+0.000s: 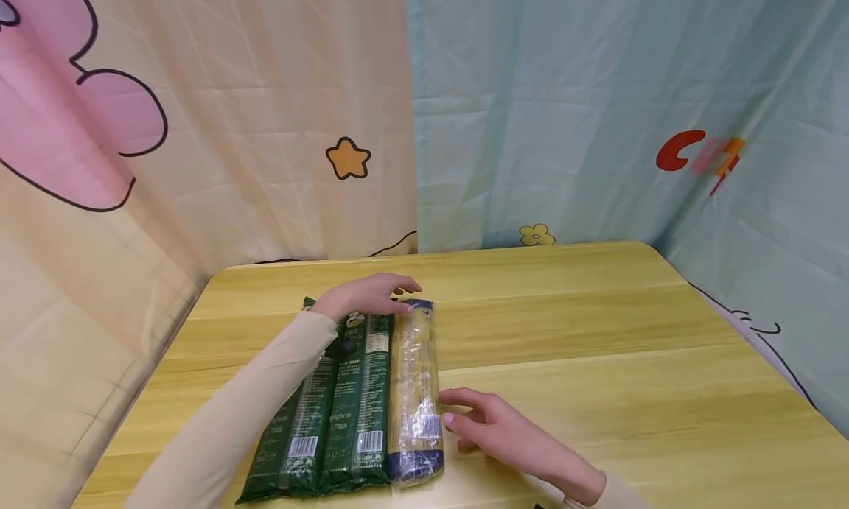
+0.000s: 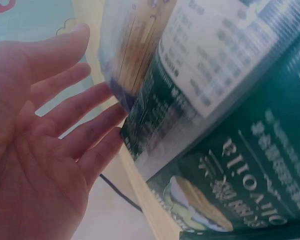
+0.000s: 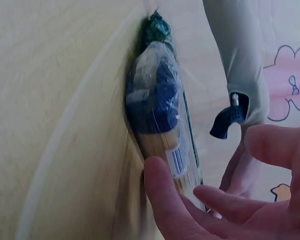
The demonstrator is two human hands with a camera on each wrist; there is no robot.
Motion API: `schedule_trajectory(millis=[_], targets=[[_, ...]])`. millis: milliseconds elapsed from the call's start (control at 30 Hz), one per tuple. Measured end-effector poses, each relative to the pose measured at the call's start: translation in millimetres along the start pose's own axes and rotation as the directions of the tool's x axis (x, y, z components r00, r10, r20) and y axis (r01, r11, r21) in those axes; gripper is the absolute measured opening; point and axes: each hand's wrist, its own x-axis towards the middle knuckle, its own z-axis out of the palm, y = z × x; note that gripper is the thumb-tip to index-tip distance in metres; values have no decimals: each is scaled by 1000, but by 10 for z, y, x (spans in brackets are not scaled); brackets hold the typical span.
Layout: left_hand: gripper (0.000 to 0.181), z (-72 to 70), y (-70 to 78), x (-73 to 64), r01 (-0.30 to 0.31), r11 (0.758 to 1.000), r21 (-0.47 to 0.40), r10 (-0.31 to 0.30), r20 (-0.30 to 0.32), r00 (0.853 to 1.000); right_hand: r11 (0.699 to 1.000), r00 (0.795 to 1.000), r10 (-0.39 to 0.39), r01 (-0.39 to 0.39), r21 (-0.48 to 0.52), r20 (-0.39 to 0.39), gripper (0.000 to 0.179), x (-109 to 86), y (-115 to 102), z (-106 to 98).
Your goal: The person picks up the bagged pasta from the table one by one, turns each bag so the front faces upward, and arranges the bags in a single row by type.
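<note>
Two green spaghetti packs, one in the middle (image 1: 354, 413) and one on the left (image 1: 301, 428), lie side by side on the table. Against their right side is a clear pasta pack (image 1: 416, 376) with dark blue ends and a barcode. My left hand (image 1: 368, 295) hovers at the far end of the packs, fingers extended, thumb over the clear pack's top. In the left wrist view its palm and spread fingers hold nothing. Beside the clear pack's lower right edge is my right hand (image 1: 497, 428), fingers loosely bent, fingertips right at the wrapper.
The light wooden table (image 1: 597, 391) extends to the right of the packs. Printed curtains (image 1: 530, 111) hang behind and along both sides. A dark camera mount (image 3: 230, 117) sits at the left sleeve's cuff. In the left wrist view a black cable (image 2: 120, 192) runs below the table edge.
</note>
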Motion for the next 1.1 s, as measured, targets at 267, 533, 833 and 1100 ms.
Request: schedule_trajectory(millis=[267,533,833,1100], targets=[[37,67,6,139,-48,998,-41,49,18,999,992,998,48,-44,115,-30,49,-45,58,101],[39,110,69,266,-12,996,-84,15,44,999,996,998,30,-26,89,-46,53,-85,107,144],[30,136,85,293,-7,996,-94,12,53,999,990,995,-27,14,-141,-93,74,-55,103,233],[35,149,96,353,88,964,-250,-64,100,993,984,994,-28,8,-179,-106,84,-68,82,277]])
